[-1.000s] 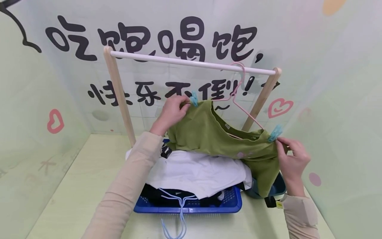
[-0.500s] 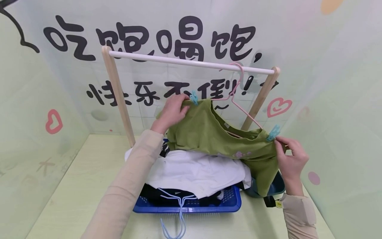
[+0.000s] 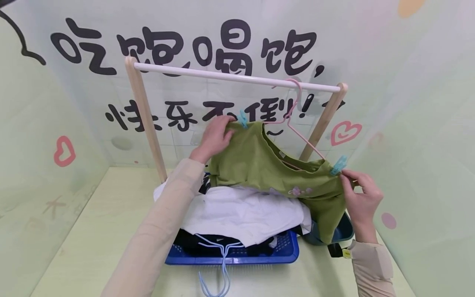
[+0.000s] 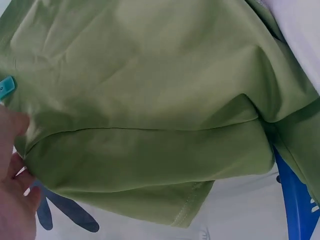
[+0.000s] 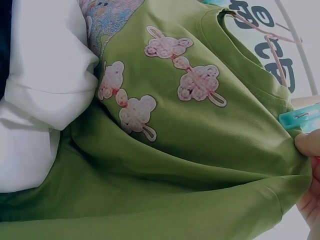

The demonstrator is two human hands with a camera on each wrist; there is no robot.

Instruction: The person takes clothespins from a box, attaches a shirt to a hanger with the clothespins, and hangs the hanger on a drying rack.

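Observation:
A green shirt [image 3: 256,156] with pink printed figures hangs on a pink hanger [image 3: 297,103], whose hook goes over the white rail [image 3: 208,74]. Blue clothespins clip both shoulders: one clothespin [image 3: 243,119] at the left, another clothespin [image 3: 339,165] at the right. My left hand [image 3: 217,138] pinches the shirt's left shoulder just outside its clothespin. At the other shoulder, my right hand [image 3: 363,198] pinches the cloth between thumb and fingers, close by the right clothespin. In the right wrist view, the thumb [image 5: 309,142] lies on the green fabric under the clothespin.
Below the shirt stands a blue basket [image 3: 230,260] heaped with white cloth [image 3: 241,214] and dark clothes. A light blue hanger [image 3: 224,264] sticks out over its front rim. A dark teal bin [image 3: 345,229] sits right of it. Wooden posts [image 3: 146,119] hold up the rail.
The left clothespin's handles have tilted slightly, and the left fingers sit a little farther from it. Both hands stay at the shirt's shoulders; the view has drifted slightly.

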